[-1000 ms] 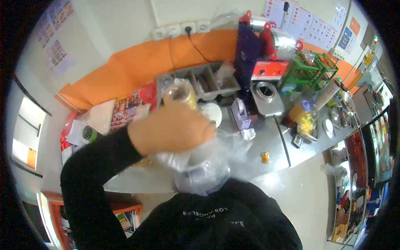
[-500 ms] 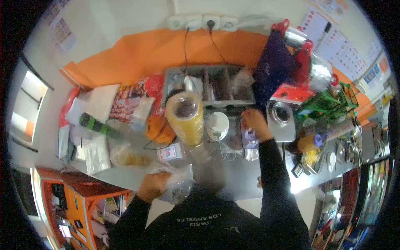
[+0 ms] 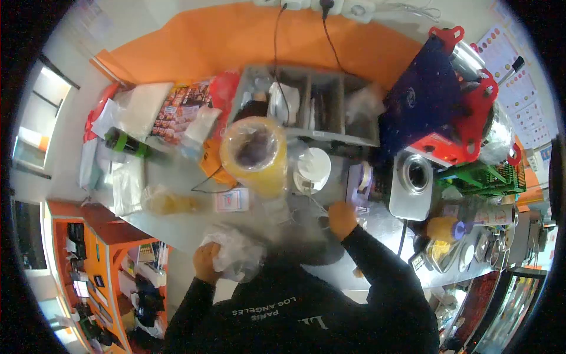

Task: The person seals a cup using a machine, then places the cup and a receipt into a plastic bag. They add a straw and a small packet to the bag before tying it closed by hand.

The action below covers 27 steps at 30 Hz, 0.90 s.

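Observation:
My left hand [image 3: 206,261] is closed around the edge of a clear plastic bag [image 3: 243,255], which hangs crumpled near the front edge of the counter. Slightly blurred, my right hand [image 3: 342,219] is closed near the purple tape dispenser [image 3: 357,192], on my side of it. What its fingers hold, if anything, cannot be made out. A white round kitchen scale [image 3: 313,168] stands just beyond that hand. Left of the scale is a tall yellow container [image 3: 268,177] lined with clear plastic. A small white and blue packet [image 3: 232,200] lies beyond the bag.
A grey divided bin [image 3: 345,138] stands at the back. To the right are a silver appliance [image 3: 407,203] with a round opening, a dark blue panel [image 3: 421,94] and a green basket [image 3: 501,180]. Leftward lie a bag of yellowish food [image 3: 168,202] and a green-banded bottle [image 3: 127,143].
My right hand has drawn back from the tape dispenser towards my body. My left hand has shifted slightly left and down, still holding the bag. The camera view has tilted and shifted.

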Tool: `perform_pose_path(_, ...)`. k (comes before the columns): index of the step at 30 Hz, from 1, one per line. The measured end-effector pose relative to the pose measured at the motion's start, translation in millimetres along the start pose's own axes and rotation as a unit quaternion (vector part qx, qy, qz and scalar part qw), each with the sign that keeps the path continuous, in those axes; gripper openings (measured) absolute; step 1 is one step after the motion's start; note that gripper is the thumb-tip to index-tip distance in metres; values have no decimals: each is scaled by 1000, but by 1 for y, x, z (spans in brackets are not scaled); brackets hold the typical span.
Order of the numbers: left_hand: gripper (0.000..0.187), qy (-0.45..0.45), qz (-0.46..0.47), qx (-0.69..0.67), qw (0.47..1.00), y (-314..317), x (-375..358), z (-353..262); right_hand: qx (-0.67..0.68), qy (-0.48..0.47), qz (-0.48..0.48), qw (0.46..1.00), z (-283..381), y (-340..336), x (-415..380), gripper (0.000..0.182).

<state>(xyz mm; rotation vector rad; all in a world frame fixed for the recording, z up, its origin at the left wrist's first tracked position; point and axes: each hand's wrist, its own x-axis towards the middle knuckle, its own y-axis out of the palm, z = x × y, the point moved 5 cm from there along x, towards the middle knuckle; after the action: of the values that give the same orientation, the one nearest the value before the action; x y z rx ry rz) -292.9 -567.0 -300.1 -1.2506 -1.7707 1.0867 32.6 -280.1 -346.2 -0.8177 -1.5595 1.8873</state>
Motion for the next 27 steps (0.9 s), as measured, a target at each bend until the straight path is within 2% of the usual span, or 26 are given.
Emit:
perform_pose_path(1, 21, 10, -9, 17, 1000, -1, 0, -2, -3, 18, -15, 1000, 2, 1, -5, 9)
perform_pose_path(3, 21, 99, -75, 46, 991, -43, 23, -47, 38, 51, 22, 998, 4, -8, -9, 9)
perform_pose_path(4, 21, 14, -55, -84, 995, -40, 23, -42, 58, 66, 41, 995, 6, -17, -13, 10)
perform_pose_path(5, 21, -70, -36, -212, 974, -33, 22, -34, 71, 68, 28, 995, 9, -35, -18, 10)
perform_pose_path(6, 21, -151, -17, -335, 930, -23, 19, -26, 83, 68, 15, 994, 11, -58, -25, 9)
perform_pose_path(10, 17, -91, 28, -335, 938, 4, 19, -6, 107, 134, -22, 985, 20, -126, -46, 9)
perform_pose_path(13, 14, -116, 13, -380, 918, 0, 25, -16, 196, 132, -140, 962, 36, -167, -57, 8)
perform_pose_path(15, 13, -147, 19, -397, 906, -32, 41, -46, 233, 135, -187, 945, 39, -174, -63, 8)
perform_pose_path(18, 16, -127, 36, -342, 930, -22, 38, -34, 248, 142, -219, 933, 34, -174, -61, 9)
perform_pose_path(20, 17, -19, -1, -256, 966, -3, 32, -16, 261, 134, -221, 930, 34, -175, -61, 7)
perform_pose_path(23, 22, 140, -54, -120, 981, -1, 29, -18, 256, 130, -233, 929, 39, -197, -70, 13)
perform_pose_path(25, 27, 148, -37, -108, 982, -8, 35, -27, 244, 166, -244, 924, 43, -221, -82, 14)
perform_pose_path(26, 30, 103, -2, -142, 984, -22, 42, -37, 240, 183, -247, 921, 48, -232, -87, 15)
perform_pose_path(27, 32, 54, 33, -172, 983, -31, 47, -40, 346, 185, -221, 893, 53, -233, -89, 17)
